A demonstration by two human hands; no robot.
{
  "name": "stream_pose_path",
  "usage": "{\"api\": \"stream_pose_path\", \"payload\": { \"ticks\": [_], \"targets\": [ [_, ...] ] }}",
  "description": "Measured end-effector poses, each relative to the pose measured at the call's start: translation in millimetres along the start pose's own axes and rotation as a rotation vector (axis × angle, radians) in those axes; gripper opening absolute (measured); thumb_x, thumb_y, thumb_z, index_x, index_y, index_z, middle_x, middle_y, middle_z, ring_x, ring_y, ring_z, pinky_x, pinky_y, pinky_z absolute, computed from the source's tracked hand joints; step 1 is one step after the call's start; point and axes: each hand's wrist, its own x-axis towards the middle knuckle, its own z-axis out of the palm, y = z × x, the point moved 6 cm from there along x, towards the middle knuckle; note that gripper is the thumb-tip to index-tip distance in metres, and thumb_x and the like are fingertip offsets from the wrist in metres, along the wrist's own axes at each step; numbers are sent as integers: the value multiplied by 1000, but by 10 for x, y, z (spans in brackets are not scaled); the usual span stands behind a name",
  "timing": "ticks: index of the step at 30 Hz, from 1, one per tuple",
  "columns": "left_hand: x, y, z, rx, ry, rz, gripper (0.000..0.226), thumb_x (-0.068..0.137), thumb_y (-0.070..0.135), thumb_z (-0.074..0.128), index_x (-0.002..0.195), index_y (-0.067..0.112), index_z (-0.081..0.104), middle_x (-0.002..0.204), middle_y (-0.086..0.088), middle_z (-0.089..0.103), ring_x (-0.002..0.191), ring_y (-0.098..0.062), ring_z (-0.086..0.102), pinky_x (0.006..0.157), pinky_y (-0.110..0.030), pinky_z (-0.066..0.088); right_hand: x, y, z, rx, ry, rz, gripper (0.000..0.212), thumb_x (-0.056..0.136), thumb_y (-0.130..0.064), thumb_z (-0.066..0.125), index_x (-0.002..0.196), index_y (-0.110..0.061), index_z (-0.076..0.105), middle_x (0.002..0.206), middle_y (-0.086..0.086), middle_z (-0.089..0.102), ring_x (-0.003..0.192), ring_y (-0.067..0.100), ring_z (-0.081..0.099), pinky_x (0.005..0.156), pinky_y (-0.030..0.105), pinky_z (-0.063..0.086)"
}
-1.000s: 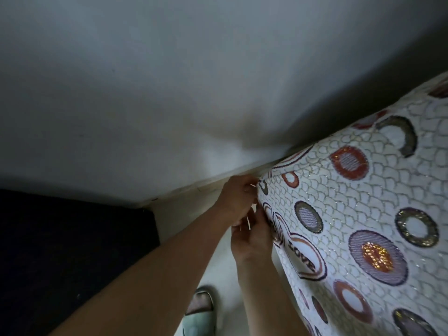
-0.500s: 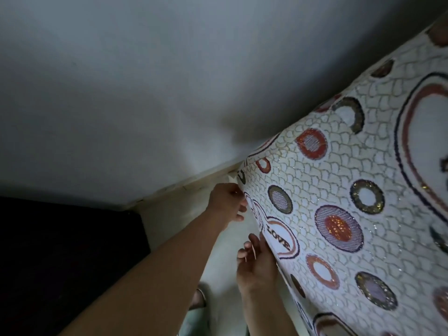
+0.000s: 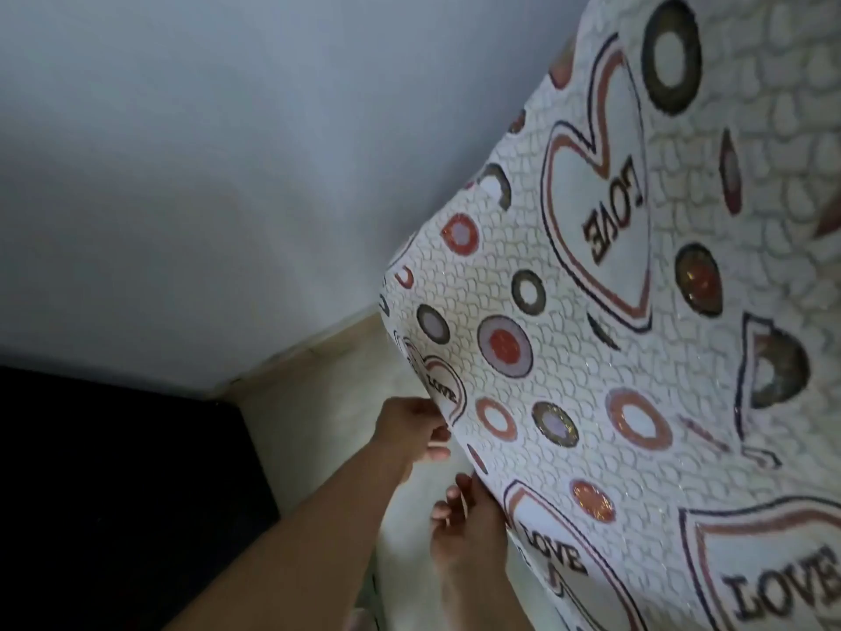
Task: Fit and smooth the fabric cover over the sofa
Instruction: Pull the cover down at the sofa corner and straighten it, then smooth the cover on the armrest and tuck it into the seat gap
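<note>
At left, grips with the left hand, fingers curled and seemingly pinching the hanging edge of the cover beside a small printed heart. Just below and to the right, meets the same edge with the right hand, fingers loosely bent; cannot tell whether pinching or merely resting against the cloth. Spreads away rightward and upward from both hands, edge running steeply down past the fingers, left hand higher along it, so probably calls for a pull downward and leftward along that edge.
</note>
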Motion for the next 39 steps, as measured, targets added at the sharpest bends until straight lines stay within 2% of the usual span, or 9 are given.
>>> {"api": "stream_pose_path", "payload": {
  "ticks": [4, 8, 10, 14, 21, 26, 29, 34, 39],
  "targets": [
    [28, -27, 86, -25, 155, 52, 12, 89, 4, 59, 93, -3, 68, 95, -18, 73, 68, -24, 65, 47, -26, 53, 91, -23, -68, -97, -9, -69, 16, 92, -15, 56, 77, -10, 51, 66, 3, 53, 43, 9, 44, 32, 16, 27],
    [-233, -92, 193, -295, 87, -8, 30, 98, -2, 34, 118, -9, 56, 113, -20, 65, 90, -33, 69, 78, -37, 57, -104, -40, -183, -165, -86, -80, 11, 94, -25, 57, 90, -15, 59, 76, 2, 61, 48, 11, 45, 35, 18, 28],
    [-372, -141, 166, -400, 133, 34, 28, 98, -2, 39, 119, -4, 57, 98, -18, 69, 74, -30, 69, 68, -37, 60, -273, -48, -269, -195, -150, -92, 14, 95, -30, 56, 100, -19, 62, 82, 3, 66, 51, 12, 48, 39, 20, 29],
    [-755, -151, 204, -270, 136, 217, 22, 96, 11, 54, 117, 10, 59, 106, -12, 70, 95, -30, 69, 77, -40, 59, -764, -215, -347, -336, -273, -168, 19, 96, -32, 50, 103, -22, 65, 80, 3, 68, 56, 13, 51, 47, 22, 30],
    [-1944, 221, 672, 137, 246, 806, 12, 88, 31, 67, 88, 19, 67, 77, 8, 70, 71, -5, 64, 75, -25, 54, -1788, -1046, -479, -556, -475, -905, 27, 97, -12, 48, 74, -5, 60, 61, 4, 55, 56, 14, 44, 51, 26, 37],
    [-2658, 246, 1727, 439, 32, 1147, 12, 93, 25, 57, 85, 23, 67, 80, 9, 66, 76, -8, 61, 72, -32, 51, -2191, -2135, -1079, -534, -328, -1324, 17, 94, -12, 54, 90, -24, 65, 84, -9, 65, 71, 2, 60, 61, 15, 45],
    [-2765, 184, 2153, 678, -95, 1290, 14, 93, 20, 54, 97, 22, 67, 89, 7, 65, 86, -9, 58, 78, -30, 48, -2083, -2636, -1309, -869, -146, -1541, 20, 95, -16, 51, 107, -25, 63, 106, -22, 57, 97, 17, 57, 77, 32, 50],
    [-2500, -13, 2973, 1468, -72, 1330, 63, 87, 46, 25, 133, 12, 51, 145, -5, 47, 139, -23, 35, 116, -38, 18, -1544, -3200, -1807, -1535, 59, -1237, 36, 96, -38, 46, 132, -43, 49, 145, -15, 43, 132, 15, 36, 106, 46, 35],
    [-1972, 53, 3352, 1875, -8, 1284, 74, 89, 57, 16, 140, 12, 44, 152, -3, 39, 144, -18, 26, 116, -35, 10, -1278, -3158, -1878, -1834, 16, -992, 48, 99, -48, 23, 146, -51, 11, 157, -26, 5, 146, 9, 4, 114, 57, 9]
  ]
}}
